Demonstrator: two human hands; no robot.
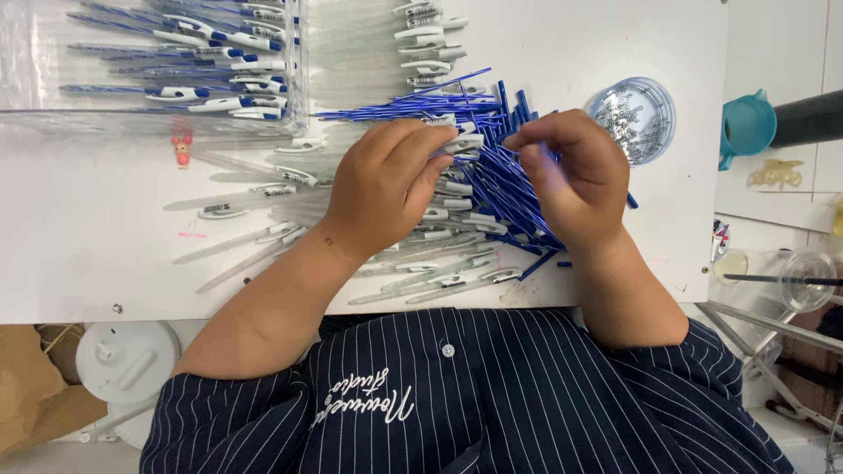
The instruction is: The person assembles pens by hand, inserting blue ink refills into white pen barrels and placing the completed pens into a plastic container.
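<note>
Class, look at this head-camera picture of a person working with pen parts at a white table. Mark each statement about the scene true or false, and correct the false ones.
1. The left hand holds a clear pen barrel with a white clip. True.
2. The blue refills stand upright in a cup. False: they lie in a loose pile on the white table.
3. A round clear container of small metal parts sits beyond the right hand. True.
4. The clear tray at the far left holds only red pens. False: it holds pens with blue and white parts.
5. The person wears a plain white shirt. False: it is a dark pinstriped shirt.
</note>
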